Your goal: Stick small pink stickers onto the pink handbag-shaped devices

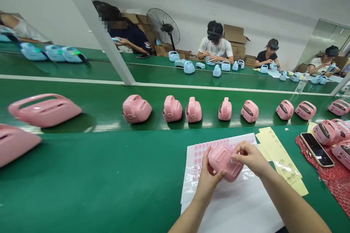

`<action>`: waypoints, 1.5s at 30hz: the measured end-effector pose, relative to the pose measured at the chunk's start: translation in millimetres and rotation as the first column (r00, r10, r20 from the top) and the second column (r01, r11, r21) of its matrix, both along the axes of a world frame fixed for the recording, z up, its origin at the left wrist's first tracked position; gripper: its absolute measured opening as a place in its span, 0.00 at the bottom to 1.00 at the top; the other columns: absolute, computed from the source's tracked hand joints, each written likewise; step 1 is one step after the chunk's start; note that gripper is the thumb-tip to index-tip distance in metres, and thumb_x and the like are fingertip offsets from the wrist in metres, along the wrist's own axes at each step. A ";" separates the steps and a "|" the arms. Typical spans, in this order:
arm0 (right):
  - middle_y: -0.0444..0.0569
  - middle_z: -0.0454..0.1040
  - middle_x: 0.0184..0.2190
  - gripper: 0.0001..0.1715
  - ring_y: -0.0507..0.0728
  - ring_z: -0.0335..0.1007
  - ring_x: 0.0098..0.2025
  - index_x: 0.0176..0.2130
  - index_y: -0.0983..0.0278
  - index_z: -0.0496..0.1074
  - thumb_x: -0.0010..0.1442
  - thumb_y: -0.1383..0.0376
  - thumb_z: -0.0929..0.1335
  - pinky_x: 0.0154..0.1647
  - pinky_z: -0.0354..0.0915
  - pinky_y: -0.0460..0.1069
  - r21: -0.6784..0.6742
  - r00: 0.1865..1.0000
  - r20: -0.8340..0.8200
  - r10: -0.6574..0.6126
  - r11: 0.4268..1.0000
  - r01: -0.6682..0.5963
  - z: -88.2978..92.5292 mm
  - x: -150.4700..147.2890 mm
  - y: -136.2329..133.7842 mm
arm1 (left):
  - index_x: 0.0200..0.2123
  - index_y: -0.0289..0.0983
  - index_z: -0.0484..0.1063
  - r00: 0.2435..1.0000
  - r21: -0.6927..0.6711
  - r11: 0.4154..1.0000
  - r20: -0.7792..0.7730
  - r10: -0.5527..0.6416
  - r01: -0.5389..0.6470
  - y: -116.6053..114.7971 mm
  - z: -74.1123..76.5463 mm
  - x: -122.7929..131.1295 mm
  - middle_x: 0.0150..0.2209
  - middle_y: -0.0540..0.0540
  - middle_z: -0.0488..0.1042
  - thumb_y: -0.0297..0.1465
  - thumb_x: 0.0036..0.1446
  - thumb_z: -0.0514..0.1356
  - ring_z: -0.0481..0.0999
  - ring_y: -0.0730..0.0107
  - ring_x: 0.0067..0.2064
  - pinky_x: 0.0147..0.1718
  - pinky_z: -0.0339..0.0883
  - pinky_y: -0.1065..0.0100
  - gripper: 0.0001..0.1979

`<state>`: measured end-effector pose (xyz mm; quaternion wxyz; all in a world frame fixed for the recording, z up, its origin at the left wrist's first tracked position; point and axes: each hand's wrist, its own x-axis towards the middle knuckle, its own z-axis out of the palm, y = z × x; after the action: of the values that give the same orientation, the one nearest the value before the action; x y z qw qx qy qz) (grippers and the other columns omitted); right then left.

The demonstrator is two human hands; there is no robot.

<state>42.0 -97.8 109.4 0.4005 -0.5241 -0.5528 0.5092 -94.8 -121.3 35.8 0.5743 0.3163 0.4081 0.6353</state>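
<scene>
My left hand (pixel 209 176) grips a pink plastic casing (pixel 222 158) from its left and lower side, with the flat underside facing me. Against the casing's upper right face, my right hand (pixel 250 156) pinches its thumb and forefinger together; a small whitish bit shows at the fingertips, too small to name. Beneath both hands lies a white sheet of pink stickers (pixel 198 156), on top of plain white paper (pixel 232 211). Just right of it are yellow backing sheets (pixel 281 156) with clear stickers on them.
Pink handled casings (pixel 194 111) stand in a row on the green belt (pixel 153 134) beyond the bench. A phone (pixel 317 149) lies on red bubble wrap (pixel 330 178) at right, beside more pink casings (pixel 326 131). Across the line, several people handle blue casings (pixel 189 67).
</scene>
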 end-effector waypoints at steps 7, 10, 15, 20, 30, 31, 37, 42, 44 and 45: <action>0.42 0.59 0.25 0.05 0.49 0.54 0.25 0.20 0.64 0.69 0.41 0.66 0.70 0.29 0.57 0.48 0.070 0.997 0.072 -0.038 0.997 0.033 -3.8 -7.3 -2.1 | 0.56 0.42 0.58 1.000 -0.012 1.000 0.001 0.012 -0.012 -1.0 -0.8 -1.2 0.52 0.38 0.67 0.42 0.25 0.72 0.67 0.47 0.51 0.37 0.69 0.64 0.51; 0.43 0.58 0.27 0.05 0.50 0.55 0.26 0.20 0.64 0.67 0.43 0.66 0.68 0.27 0.59 0.47 0.217 0.990 0.097 -0.099 0.973 0.076 -8.9 -13.6 -9.0 | 0.56 0.43 0.57 1.000 -0.026 0.999 0.012 0.020 -0.019 -2.0 -0.7 -1.2 0.50 0.38 0.68 0.41 0.25 0.72 0.68 0.48 0.50 0.37 0.69 0.64 0.51; 0.45 0.61 0.28 0.06 0.52 0.60 0.29 0.24 0.63 0.66 0.49 0.63 0.67 0.28 0.61 0.47 0.335 0.998 -0.041 -0.040 0.941 0.052 -12.7 -7.9 -6.8 | 0.56 0.43 0.58 0.999 -0.052 0.998 0.041 0.026 -0.024 -0.6 -1.0 -7.7 0.48 0.41 0.70 0.38 0.28 0.72 0.69 0.51 0.50 0.39 0.69 0.64 0.48; 0.49 0.65 0.37 0.10 0.54 0.66 0.36 0.39 0.62 0.66 0.54 0.65 0.63 0.39 0.65 0.51 0.388 0.980 0.001 -0.198 0.904 0.182 -35.1 5.8 38.9 | 0.52 0.43 0.65 0.957 -0.152 0.986 0.289 -0.025 0.072 7.1 3.5 -25.3 0.38 0.45 0.77 0.37 0.30 0.72 0.74 0.55 0.43 0.38 0.70 0.64 0.41; 0.50 0.65 0.40 0.32 0.56 0.66 0.39 0.50 0.59 0.65 0.48 0.79 0.58 0.45 0.64 0.57 0.534 0.885 0.459 -0.077 0.820 -0.206 -100.1 -21.9 81.4 | 0.55 0.42 0.60 0.682 -0.088 0.990 0.731 -0.013 0.113 17.9 2.5 -41.4 0.40 0.42 0.79 0.38 0.53 0.56 0.77 0.54 0.40 0.41 0.70 0.52 0.25; 0.50 0.65 0.39 0.30 0.56 0.66 0.39 0.50 0.58 0.65 0.50 0.78 0.58 0.46 0.63 0.58 0.556 0.896 0.434 -0.093 0.810 -0.185 -96.2 -22.9 77.4 | 0.56 0.40 0.58 0.669 -0.085 0.991 0.743 -0.009 0.107 18.6 0.5 -42.0 0.40 0.40 0.78 0.39 0.53 0.55 0.77 0.52 0.41 0.40 0.70 0.52 0.27; 0.47 0.64 0.37 0.28 0.51 0.67 0.32 0.51 0.59 0.60 0.50 0.66 0.67 0.47 0.63 0.56 0.373 0.962 -0.225 -0.155 0.898 0.232 -46.0 -48.6 39.1 | 0.60 0.32 0.50 0.641 0.020 0.997 0.766 -0.059 0.068 19.5 -7.4 -43.6 0.43 0.33 0.76 0.40 0.51 0.55 0.75 0.50 0.45 0.40 0.71 0.58 0.36; 0.43 0.63 0.34 0.32 0.48 0.66 0.28 0.46 0.61 0.61 0.42 0.63 0.71 0.45 0.64 0.54 0.091 0.867 -0.470 -0.168 0.967 0.237 -21.7 -78.8 13.6 | 0.52 0.32 0.64 0.570 0.082 0.994 0.815 -0.109 0.073 16.7 -6.7 -41.6 0.44 0.35 0.76 0.40 0.51 0.54 0.76 0.58 0.45 0.45 0.68 0.63 0.27; 0.43 0.63 0.33 0.33 0.48 0.66 0.27 0.46 0.61 0.60 0.40 0.64 0.72 0.46 0.63 0.54 0.062 0.861 -0.473 -0.186 0.968 0.243 -20.4 -84.5 10.8 | 0.50 0.32 0.66 0.548 0.088 0.991 0.827 -0.127 0.096 16.2 -6.2 -40.9 0.45 0.35 0.76 0.41 0.51 0.53 0.75 0.59 0.46 0.45 0.68 0.64 0.26; 0.42 0.63 0.33 0.33 0.49 0.67 0.28 0.46 0.62 0.60 0.40 0.65 0.72 0.47 0.63 0.54 0.056 0.863 -0.466 -0.194 0.967 0.248 -20.8 -86.2 10.4 | 0.50 0.32 0.67 0.540 0.103 0.989 0.829 -0.145 0.106 16.2 -6.1 -40.6 0.45 0.35 0.76 0.41 0.52 0.53 0.75 0.59 0.46 0.45 0.68 0.65 0.26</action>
<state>-44.3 -87.4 88.6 0.6042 -0.4256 -0.4076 0.5363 -135.4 -105.1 29.7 0.7364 0.0171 0.0504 0.6745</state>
